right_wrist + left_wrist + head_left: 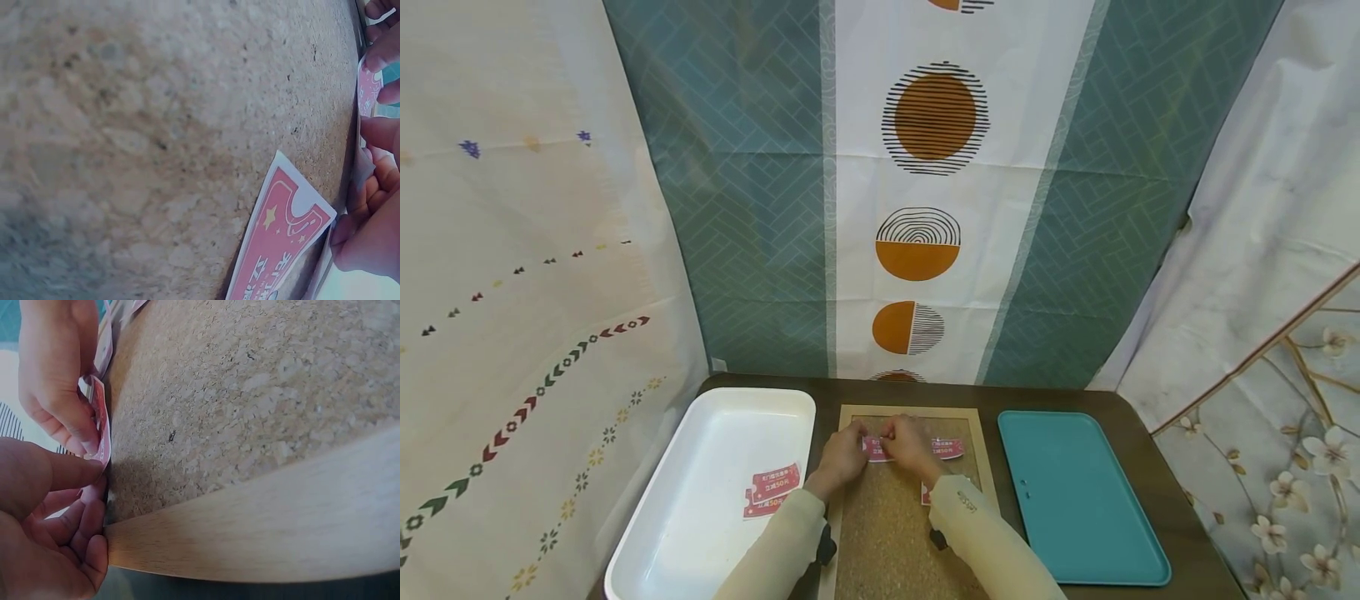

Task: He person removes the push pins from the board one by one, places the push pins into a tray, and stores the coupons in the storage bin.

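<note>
Near the top of a wood-framed corkboard (880, 533), both hands hold a pink paper coupon (875, 448) with white print. My left hand (842, 458) pinches its left end; in the left wrist view the thumb lies against the coupon (102, 419). Farther along the same strip, my right hand (912, 443) pinches it and hides part of it. A second pink coupon (947, 448) lies on the cork just right of that hand. Another coupon (925, 493) sits lower on the board, partly covered by the right forearm; its notched end (284, 219) shows large in the right wrist view.
A white tray (655, 517) stands left of the board, with two overlapping pink coupons (775, 482) inside. On the right is a teal tray (1082, 500). All rest on a dark table (1120, 417); patterned cloth (760, 208) hangs behind and at the sides.
</note>
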`<state>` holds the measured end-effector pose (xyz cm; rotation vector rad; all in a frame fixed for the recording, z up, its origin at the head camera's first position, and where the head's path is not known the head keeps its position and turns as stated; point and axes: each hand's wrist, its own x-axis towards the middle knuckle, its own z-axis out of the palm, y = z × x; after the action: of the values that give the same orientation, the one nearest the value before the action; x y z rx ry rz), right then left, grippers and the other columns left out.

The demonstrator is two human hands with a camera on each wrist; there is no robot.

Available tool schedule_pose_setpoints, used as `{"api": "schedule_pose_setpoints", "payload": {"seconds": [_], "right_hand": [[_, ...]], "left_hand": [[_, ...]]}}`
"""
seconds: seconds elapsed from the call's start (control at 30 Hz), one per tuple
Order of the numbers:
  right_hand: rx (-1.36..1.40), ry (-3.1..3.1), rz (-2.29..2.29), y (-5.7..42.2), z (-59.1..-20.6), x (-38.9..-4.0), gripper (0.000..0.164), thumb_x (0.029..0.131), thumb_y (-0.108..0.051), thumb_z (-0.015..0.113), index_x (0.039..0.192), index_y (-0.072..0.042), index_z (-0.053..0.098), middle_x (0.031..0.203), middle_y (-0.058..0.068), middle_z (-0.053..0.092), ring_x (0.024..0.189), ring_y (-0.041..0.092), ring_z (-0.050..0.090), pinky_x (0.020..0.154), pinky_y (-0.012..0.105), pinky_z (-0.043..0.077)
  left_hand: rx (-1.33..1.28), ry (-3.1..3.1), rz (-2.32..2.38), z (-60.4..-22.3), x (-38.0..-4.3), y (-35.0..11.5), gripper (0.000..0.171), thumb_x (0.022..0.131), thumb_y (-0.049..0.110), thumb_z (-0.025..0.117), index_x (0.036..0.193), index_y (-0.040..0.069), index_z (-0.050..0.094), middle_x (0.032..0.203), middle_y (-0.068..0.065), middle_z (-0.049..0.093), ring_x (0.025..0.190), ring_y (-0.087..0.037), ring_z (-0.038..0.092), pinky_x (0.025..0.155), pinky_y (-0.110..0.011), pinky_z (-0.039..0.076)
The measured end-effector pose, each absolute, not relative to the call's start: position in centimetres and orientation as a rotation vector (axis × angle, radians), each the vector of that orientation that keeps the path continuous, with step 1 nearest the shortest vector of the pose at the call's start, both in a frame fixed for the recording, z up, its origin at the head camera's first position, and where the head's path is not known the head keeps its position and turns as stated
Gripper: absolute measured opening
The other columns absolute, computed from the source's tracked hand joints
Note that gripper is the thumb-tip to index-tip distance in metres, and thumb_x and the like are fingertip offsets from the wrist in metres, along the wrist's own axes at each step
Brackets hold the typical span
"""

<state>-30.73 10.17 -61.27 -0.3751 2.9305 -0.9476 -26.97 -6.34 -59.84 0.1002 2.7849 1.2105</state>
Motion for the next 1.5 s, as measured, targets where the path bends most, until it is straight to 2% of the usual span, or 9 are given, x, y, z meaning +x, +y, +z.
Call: {"api": "schedule_pose_setpoints", "payload": {"seconds": [0.17, 0.3, 0.53, 0.97, 1.23, 1.37, 1.5], "right_hand": [[-0.369, 2.928, -0.95, 10.1, -61.2, -30.6, 0.008, 0.095, -0.016, 0.077, 0.088, -0.018, 0.074, 0.076, -0.009, 0.064, 0.079, 0.013, 0.057, 0.089, 0.049, 0.041], [-0.365, 2.925, -0.971, 10.1, -61.1, -30.5, 0.005, 0.095, -0.016, 0.077, 0.091, -0.015, 0.075, 0.078, -0.007, 0.067, 0.081, 0.014, 0.06, 0.091, 0.051, 0.041], [-0.335, 2.911, -1.002, 10.1, -60.6, -30.5, 0.004, 0.095, -0.016, 0.077, 0.095, -0.013, 0.075, 0.08, -0.005, 0.069, 0.081, 0.016, 0.061, 0.091, 0.05, 0.042], [-0.355, 2.935, -0.926, 9.9, -60.5, -30.6, 0.014, 0.097, -0.016, 0.075, 0.083, -0.016, 0.073, 0.071, -0.007, 0.063, 0.075, 0.014, 0.058, 0.087, 0.048, 0.044], [-0.404, 2.939, -0.879, 10.1, -60.5, -30.6, 0.017, 0.096, -0.016, 0.072, 0.079, -0.019, 0.07, 0.071, -0.008, 0.062, 0.075, 0.013, 0.056, 0.082, 0.045, 0.042], [-0.392, 2.884, -0.93, 10.2, -60.2, -30.8, 0.013, 0.097, -0.014, 0.071, 0.084, -0.017, 0.07, 0.075, -0.005, 0.062, 0.075, 0.015, 0.057, 0.081, 0.044, 0.045], [-0.4, 2.866, -0.936, 10.4, -59.9, -30.8, 0.01, 0.097, -0.014, 0.07, 0.088, -0.018, 0.067, 0.077, -0.005, 0.061, 0.076, 0.016, 0.055, 0.084, 0.046, 0.044]], "left_hand": [[0.113, 2.804, 1.196, -59.8, -27.0, -6.4, 0.029, 0.094, 0.002, 0.072, 0.122, 0.0, 0.064, 0.087, -0.01, 0.065, 0.074, -0.023, 0.058, 0.064, -0.036, 0.051], [0.108, 2.809, 1.186, -59.8, -27.1, -6.4, 0.029, 0.094, 0.002, 0.072, 0.122, 0.0, 0.064, 0.089, -0.011, 0.066, 0.075, -0.023, 0.058, 0.065, -0.036, 0.052], [0.086, 2.781, 1.197, -59.7, -27.2, -6.4, 0.03, 0.095, 0.003, 0.072, 0.124, 0.002, 0.064, 0.097, -0.014, 0.069, 0.079, -0.024, 0.061, 0.071, -0.041, 0.058], [0.116, 2.801, 1.203, -59.8, -26.9, -6.4, 0.027, 0.095, 0.003, 0.072, 0.121, 0.002, 0.065, 0.101, -0.017, 0.071, 0.081, -0.025, 0.062, 0.078, -0.048, 0.061], [0.133, 2.827, 1.178, -59.8, -27.0, -6.4, 0.027, 0.094, 0.002, 0.071, 0.121, 0.001, 0.066, 0.1, -0.016, 0.071, 0.081, -0.024, 0.062, 0.077, -0.045, 0.059], [0.12, 2.824, 1.196, -59.9, -26.9, -6.4, 0.027, 0.094, 0.002, 0.072, 0.121, 0.001, 0.066, 0.102, -0.017, 0.071, 0.081, -0.025, 0.063, 0.08, -0.047, 0.061], [0.133, 2.839, 1.204, -59.9, -26.8, -6.4, 0.027, 0.093, 0.001, 0.072, 0.12, 0.001, 0.066, 0.103, -0.018, 0.071, 0.082, -0.026, 0.064, 0.081, -0.05, 0.06]]}}
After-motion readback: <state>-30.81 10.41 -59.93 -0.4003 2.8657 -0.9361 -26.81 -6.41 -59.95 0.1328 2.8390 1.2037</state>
